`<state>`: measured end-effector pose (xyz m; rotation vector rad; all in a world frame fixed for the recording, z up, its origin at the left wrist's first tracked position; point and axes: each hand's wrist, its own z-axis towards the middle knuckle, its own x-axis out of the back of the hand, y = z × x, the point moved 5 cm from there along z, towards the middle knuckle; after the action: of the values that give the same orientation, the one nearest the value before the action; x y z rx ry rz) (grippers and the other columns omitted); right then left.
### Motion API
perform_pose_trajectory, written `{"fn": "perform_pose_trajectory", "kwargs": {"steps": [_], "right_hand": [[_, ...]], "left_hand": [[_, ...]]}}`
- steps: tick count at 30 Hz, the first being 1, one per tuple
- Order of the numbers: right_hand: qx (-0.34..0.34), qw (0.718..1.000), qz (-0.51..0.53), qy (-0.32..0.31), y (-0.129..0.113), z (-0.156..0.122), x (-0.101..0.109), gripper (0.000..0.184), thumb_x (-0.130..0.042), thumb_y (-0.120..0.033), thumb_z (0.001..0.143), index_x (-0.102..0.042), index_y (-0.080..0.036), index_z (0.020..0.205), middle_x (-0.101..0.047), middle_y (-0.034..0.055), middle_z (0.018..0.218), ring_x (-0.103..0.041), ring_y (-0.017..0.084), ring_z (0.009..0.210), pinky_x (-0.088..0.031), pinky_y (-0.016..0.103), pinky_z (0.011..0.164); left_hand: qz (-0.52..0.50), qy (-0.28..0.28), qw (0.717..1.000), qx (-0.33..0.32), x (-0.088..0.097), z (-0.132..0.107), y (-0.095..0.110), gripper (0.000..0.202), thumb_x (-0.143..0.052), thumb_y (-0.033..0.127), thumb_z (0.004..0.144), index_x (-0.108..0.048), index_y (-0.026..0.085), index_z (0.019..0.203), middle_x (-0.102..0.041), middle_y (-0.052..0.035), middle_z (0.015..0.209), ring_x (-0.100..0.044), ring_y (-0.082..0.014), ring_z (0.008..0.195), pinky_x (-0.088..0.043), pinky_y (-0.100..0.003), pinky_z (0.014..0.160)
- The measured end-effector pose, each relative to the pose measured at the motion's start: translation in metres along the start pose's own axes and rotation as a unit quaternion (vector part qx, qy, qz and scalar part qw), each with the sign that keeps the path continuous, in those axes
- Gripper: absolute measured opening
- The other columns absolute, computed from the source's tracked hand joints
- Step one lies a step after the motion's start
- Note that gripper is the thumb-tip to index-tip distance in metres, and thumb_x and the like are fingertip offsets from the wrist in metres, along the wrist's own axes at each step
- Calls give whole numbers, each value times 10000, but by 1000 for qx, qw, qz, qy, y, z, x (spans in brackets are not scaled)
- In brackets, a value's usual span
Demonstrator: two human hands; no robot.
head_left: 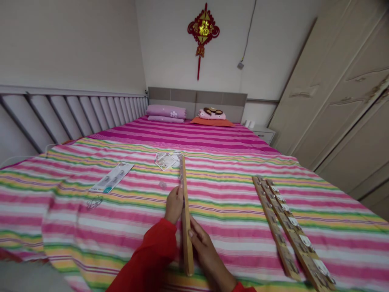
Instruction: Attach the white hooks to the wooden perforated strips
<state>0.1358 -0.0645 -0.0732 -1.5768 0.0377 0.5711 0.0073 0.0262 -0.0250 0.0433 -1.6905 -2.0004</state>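
A long narrow wooden board (187,227) stands on its long edge over the striped sheet, pointing away from me. Around its left side, near the middle, the fingers of my left hand (174,205) are closed. My right hand (203,243) grips it nearer the front end, the thumb pressed against the wood. What sits on the board's left face is mostly hidden. By its far end lies a clear tray (166,160) of small pieces. A small clear piece (163,185) rests left of the board.
On the right lie two wooden hook boards (275,227), one bearing several white pieces. To the left are a hook package (112,178) and a tangle of thin wire (94,202). Folded bedding (166,112) sits by the headboard (212,98); a railing (75,111) runs along the left.
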Motion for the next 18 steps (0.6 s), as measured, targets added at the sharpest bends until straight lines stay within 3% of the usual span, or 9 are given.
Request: {"fn": "perform_pose_trajectory", "kwargs": {"steps": [2, 5, 9, 15, 18], "right_hand": [[-5, 1000, 11, -4, 1, -1, -1, 664, -686, -500, 756, -506, -238, 1340, -556, 68, 1349, -502, 253, 1231, -358, 395, 1052], [-41, 998, 38, 8, 3, -2, -1, 763, -694, -533, 727, -440, -245, 1386, -643, 80, 1214, -660, 248, 937, -531, 397, 807], [-70, 995, 47, 54, -3, -2, 3, 811, -714, -552, 690, -440, -241, 1387, -696, 55, 1012, -638, 161, 593, -527, 306, 540], [-75, 995, 37, 55, -8, -3, 6, 797, -685, -536, 735, -402, -221, 1410, -700, 36, 857, -629, 155, 574, -472, 254, 483], [-73, 996, 24, 37, -2, -9, 12, 825, -653, -553, 761, -341, -209, 1442, -714, 58, 890, -654, 180, 613, -485, 272, 507]], "left_hand": [[23, 8, 1000, -6, -6, 1, -1, 401, -345, 486, 873, -454, 214, 599, -500, 18, 559, -481, -149, 565, -345, -265, 555], [36, 9, 999, 0, -12, 10, -9, 365, -362, 430, 856, -422, 219, 564, -460, 24, 517, -454, -144, 532, -325, -263, 534], [45, 9, 999, 3, -17, 24, -19, 343, -345, 346, 845, -409, 223, 531, -453, 22, 492, -449, -143, 509, -333, -264, 529], [65, 46, 997, -17, -5, 55, -13, 340, -335, 307, 854, -411, 226, 533, -497, -10, 547, -501, -173, 611, -358, -287, 601], [68, 52, 996, -31, -2, 69, -6, 339, -367, 342, 860, -417, 226, 546, -527, -28, 593, -530, -193, 696, -368, -299, 654]]}}
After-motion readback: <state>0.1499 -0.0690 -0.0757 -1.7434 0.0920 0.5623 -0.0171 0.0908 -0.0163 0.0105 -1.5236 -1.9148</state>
